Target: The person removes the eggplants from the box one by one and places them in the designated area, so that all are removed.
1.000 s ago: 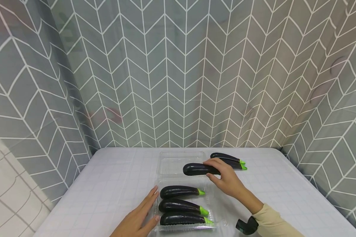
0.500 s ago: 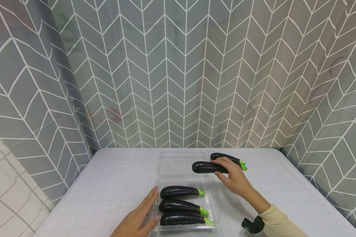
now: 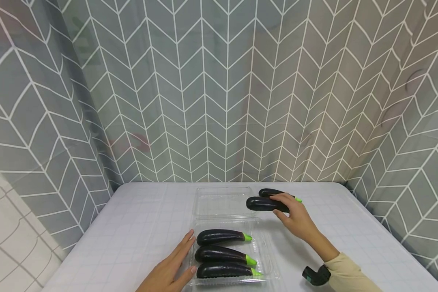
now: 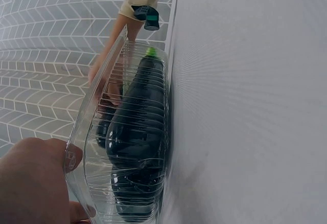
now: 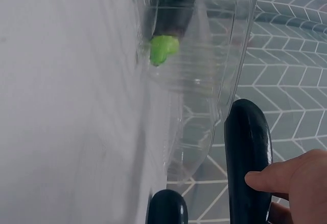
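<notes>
My right hand (image 3: 295,217) grips a dark glossy eggplant (image 3: 263,204), thumb on its near side, close over the table at the back right. Its stem end is hidden by the hand. In the right wrist view the held eggplant (image 5: 248,147) is off the tabletop, beside another eggplant (image 5: 167,211). A further eggplant (image 3: 268,191) lies just behind the held one. My left hand (image 3: 171,263) rests with straight fingers along the left rim of a clear plastic clamshell box (image 3: 266,259). Three eggplants (image 3: 224,254) with green stems lie side by side in it.
The box's clear lid (image 3: 222,202) lies folded open toward the back. A black wrist device (image 3: 315,275) sits at the right sleeve (image 3: 350,275). Patterned grey curtains (image 3: 215,101) stand behind and beside the white-covered table (image 3: 138,227).
My right hand has carried the eggplant rightward, from over the lid's right edge to beside the eggplants at the back right. My left hand and the box have stayed put.
</notes>
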`<control>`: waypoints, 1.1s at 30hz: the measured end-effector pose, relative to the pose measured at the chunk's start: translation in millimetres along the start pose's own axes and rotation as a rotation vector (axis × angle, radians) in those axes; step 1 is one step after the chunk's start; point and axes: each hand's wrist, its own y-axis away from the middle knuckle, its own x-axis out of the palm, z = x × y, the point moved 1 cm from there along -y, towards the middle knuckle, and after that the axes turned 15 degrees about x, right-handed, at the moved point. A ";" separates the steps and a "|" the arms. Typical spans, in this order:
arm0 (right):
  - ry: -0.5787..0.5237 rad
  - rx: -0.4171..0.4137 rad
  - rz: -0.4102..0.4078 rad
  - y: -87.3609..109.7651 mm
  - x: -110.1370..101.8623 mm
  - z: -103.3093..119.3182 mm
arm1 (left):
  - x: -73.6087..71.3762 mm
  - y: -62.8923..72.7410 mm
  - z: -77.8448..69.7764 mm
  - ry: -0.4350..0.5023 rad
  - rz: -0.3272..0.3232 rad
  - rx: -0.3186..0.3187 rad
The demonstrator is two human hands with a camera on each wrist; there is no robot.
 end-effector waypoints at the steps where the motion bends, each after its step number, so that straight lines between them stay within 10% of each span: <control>1: 0.001 0.001 -0.001 -0.1 -0.6 -1.0 | 0.1 0.0 0.0 -0.003 -0.001 0.003; 33: 0.070 0.101 -0.029 1.0 -7.1 -38.1 | -0.2 -0.6 0.2 -0.009 -0.005 -0.004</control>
